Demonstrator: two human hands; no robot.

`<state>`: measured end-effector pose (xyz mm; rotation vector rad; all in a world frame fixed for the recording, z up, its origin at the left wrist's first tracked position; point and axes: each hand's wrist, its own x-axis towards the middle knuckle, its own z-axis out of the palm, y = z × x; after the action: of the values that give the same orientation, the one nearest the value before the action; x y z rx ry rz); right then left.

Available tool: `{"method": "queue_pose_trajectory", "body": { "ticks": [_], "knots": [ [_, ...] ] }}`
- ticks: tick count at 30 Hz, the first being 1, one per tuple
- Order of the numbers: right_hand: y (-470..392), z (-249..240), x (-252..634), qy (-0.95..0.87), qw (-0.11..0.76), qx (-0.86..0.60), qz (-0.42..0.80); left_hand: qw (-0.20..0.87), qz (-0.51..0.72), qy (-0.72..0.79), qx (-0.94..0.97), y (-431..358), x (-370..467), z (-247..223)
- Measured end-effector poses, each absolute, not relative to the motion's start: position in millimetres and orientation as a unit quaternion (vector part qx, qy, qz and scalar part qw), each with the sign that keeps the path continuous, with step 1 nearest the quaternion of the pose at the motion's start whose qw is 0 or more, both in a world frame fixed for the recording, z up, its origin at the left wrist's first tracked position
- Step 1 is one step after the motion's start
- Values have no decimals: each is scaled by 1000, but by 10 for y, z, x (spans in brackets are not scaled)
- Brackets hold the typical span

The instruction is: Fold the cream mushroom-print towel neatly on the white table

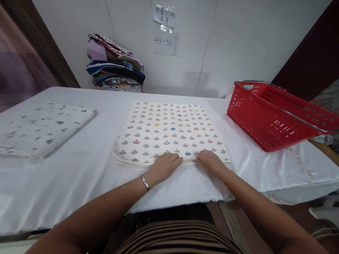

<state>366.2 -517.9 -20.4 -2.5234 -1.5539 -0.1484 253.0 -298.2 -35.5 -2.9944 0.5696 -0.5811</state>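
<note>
A cream cloth (163, 132) printed with small grey, red, blue, green and yellow mushroom-like shapes lies folded flat on the white-covered table (97, 188). Its layers show along the near edge, and the near left corner is rounded. My left hand (165, 166), with a silver bracelet on the wrist, is closed on the middle of that near edge. Just to its right, my right hand (212, 163) grips the same edge with bent fingers. Both thumbs are mostly hidden.
Another folded white cloth (42, 128) with scattered dark prints lies at the left. A red plastic basket (266, 116) with metal handles stands at the back right. Folded fabrics (115, 66) are piled at the back, by a wall with paper signs (165, 42). A white stool (333, 212) stands at the right.
</note>
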Motion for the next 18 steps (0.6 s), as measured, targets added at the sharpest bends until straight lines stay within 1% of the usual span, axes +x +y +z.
{"method": "queue_pose_trajectory", "body": {
  "ticks": [5, 9, 13, 18],
  "knots": [
    [-5180, -167, 3709, -520, 128, -844, -22, 8, -229, 200, -953, -2960, 2530, -335],
    [-5203, -177, 3710, -536, 154, -829, -37, 7, -229, 235, -945, -2943, 2545, -296],
    [-5213, -177, 3671, -545, 141, -825, -55, 8, -210, 234, -949, -2959, 2588, -279],
    [-5214, -215, 3626, -556, 115, -819, -84, -17, -208, 237, -949, -2995, 2603, -272]
  ]
}}
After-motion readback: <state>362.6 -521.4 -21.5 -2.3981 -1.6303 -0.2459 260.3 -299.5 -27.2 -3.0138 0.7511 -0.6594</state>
